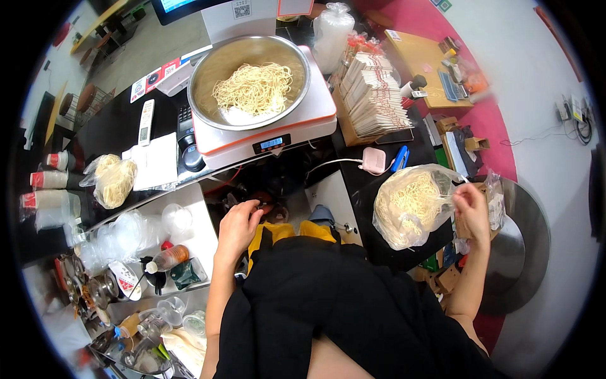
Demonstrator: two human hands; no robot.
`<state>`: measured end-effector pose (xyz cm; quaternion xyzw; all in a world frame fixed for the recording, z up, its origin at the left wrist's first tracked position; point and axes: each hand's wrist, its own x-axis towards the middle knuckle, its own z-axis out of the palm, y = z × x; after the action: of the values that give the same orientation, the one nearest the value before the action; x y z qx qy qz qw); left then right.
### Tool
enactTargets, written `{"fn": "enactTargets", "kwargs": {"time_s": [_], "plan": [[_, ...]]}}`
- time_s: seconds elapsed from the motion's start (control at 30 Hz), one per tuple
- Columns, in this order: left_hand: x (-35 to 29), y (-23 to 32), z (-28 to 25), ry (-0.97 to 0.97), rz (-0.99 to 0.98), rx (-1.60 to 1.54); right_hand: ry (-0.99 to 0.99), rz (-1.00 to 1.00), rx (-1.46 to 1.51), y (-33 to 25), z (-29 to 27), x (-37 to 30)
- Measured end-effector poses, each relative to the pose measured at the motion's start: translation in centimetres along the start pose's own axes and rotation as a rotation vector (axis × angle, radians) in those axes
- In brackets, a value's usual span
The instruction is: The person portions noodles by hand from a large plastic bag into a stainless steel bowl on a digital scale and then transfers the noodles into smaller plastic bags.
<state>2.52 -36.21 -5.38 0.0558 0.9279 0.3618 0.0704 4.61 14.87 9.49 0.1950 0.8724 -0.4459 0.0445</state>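
My right hand pinches the gathered mouth of a clear plastic bag on the black counter at the right. Pale, thin noodles fill the bag. My left hand hangs in front of my body, its fingers loosely bent and a little apart, with nothing seen in it. Ahead, a wide steel bowl rests on a white and orange digital scale with its display lit. More loose noodles lie in the bowl. A smaller tied bag of noodles sits on the counter at the left.
A box of paper-wrapped chopsticks stands right of the scale. Near the bag lie a pink charger and a blue stapler. A remote control and white paper lie left. Plastic containers and a bottle fill the lower-left shelf.
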Motion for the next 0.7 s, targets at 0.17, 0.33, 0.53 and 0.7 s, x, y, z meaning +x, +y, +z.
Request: {"fn": "enactTargets", "kwargs": {"time_s": [0.17, 0.33, 0.53, 0.7], "plan": [[-0.2, 0.2, 0.2, 0.010, -0.012, -0.014, 0.189, -0.134, 0.127, -5.8, -3.2, -2.4], [0.1, -0.5, 0.5, 0.000, -0.017, -0.053, 0.329, -0.277, 0.167, -7.7, -6.4, -2.9], [-0.6, -0.3, 0.3, 0.005, -0.052, -0.052, 0.309, -0.430, 0.115, -11.1, -7.0, -4.7], [-0.6, -0.3, 0.2, -0.014, -0.062, -0.073, 0.246, -0.438, 0.409, -10.9, -7.6, -4.3]]}}
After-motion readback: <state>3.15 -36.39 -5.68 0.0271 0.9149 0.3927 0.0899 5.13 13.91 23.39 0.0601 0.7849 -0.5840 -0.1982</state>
